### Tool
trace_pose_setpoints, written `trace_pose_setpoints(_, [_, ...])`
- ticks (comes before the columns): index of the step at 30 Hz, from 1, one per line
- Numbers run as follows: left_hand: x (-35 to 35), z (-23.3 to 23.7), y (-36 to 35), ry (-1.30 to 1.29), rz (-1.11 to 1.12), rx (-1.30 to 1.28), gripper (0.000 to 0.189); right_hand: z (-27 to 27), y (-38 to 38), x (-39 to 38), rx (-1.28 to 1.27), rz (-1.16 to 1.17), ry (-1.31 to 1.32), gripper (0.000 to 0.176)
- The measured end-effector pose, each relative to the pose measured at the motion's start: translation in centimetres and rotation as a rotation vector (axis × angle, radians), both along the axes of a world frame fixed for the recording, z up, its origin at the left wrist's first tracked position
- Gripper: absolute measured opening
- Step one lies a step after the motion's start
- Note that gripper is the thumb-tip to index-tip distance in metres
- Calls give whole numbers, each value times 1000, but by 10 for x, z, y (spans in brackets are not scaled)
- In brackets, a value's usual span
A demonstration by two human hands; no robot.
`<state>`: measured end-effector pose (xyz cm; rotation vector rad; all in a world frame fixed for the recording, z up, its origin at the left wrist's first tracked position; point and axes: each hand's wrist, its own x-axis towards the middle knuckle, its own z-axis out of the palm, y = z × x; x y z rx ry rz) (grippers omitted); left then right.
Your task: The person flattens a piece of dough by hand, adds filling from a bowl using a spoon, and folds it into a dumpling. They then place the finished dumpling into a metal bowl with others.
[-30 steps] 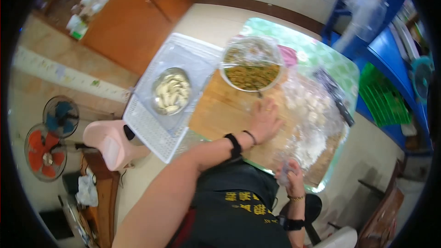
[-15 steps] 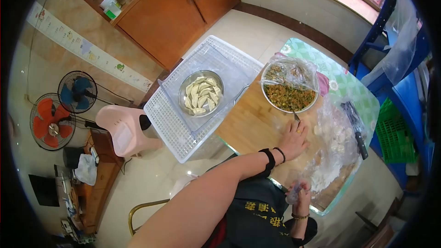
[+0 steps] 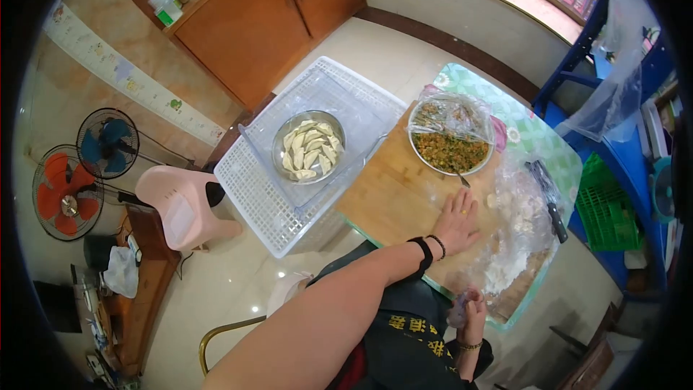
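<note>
My left hand [image 3: 458, 225] lies flat on the wooden board [image 3: 386, 180], palm down with the fingers stretched out. Its fingertips are close to the handle of a utensil [image 3: 464, 181] that leans out of the bowl of chopped filling [image 3: 451, 152]. Clear plastic film covers part of that bowl. At the near edge of the board my right hand [image 3: 473, 312] is closed on a crumpled translucent plastic piece [image 3: 458, 309]. White flour [image 3: 503, 269] and pale dough pieces under plastic film [image 3: 516, 209] lie to the right of my left hand.
A metal bowl of folded dumplings [image 3: 310, 148] stands on a clear lid over a white crate [image 3: 253, 209], left of the board. A black-handled knife [image 3: 556, 220] lies at the table's right edge. Beyond are a pink chair [image 3: 180, 206], two fans and a green basket [image 3: 606, 206].
The view has shifted slightly, so the surroundings sit farther left. My left hand stays flat on the board. The plastic in my right hand hangs a little differently.
</note>
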<state>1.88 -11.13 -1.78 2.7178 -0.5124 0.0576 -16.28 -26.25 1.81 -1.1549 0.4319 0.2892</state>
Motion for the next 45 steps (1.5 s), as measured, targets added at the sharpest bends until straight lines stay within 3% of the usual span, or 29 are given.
trace_pose_setpoints(3, [3, -20, -1, -85, 22, -135, 67, 0, -3, -12, -86, -41, 28, 47])
trace_pose_setpoints(8, [-22, 11, 54, -156, -206, -377, 53, 17, 10, -12, -213, -10, 49, 57])
trace_pose_setpoints(13, [-22, 1, 76, -28, -394, -227, 46, 22, 25, 33, -505, 89, -202, 61])
trace_pose_setpoints(14, [-22, 3, 82, -19, -393, -236, 46, 21, 28, 43, -512, 93, -191, 61])
trace_pose_setpoints(16, [-21, 9, 98, -48, -366, -451, 39, 19, 32, 65, -902, 206, -326, 64])
trace_pose_setpoints(17, [-23, 9, 106, -45, -362, -454, 39, 20, 38, 76, -903, 211, -323, 64])
trace_pose_setpoints(19, [-28, 8, 124, -40, -268, -480, 34, 22, 57, 96, -1292, 336, -699, 67])
trace_pose_setpoints(23, [-37, 9, 138, 110, -161, -540, 32, 5, 97, 116, -1443, 554, -762, 70])
trace_pose_setpoints(26, [-42, 4, 140, 110, -83, -566, 32, -25, 107, 122, -1542, 454, -690, 71])
trace_pose_setpoints(33, [-36, 19, 121, 223, 7, -474, 37, -28, 102, 147, -1318, 330, -524, 78])
trace_pose_setpoints(38, [-24, 32, 98, 318, 21, -323, 39, -49, 85, 152, -774, 174, -313, 69])
trace_pose_setpoints(41, [-20, 15, 89, 106, -21, -292, 32, -55, 70, 151, -607, 97, -332, 65])
trace_pose_setpoints(43, [-17, 13, 89, 199, -267, -254, 25, -40, 61, 145, -668, 77, -301, 63])
trace_pose_setpoints(45, [-22, 12, 94, 166, -268, -409, 22, -22, 56, 132, -729, 53, -266, 61])
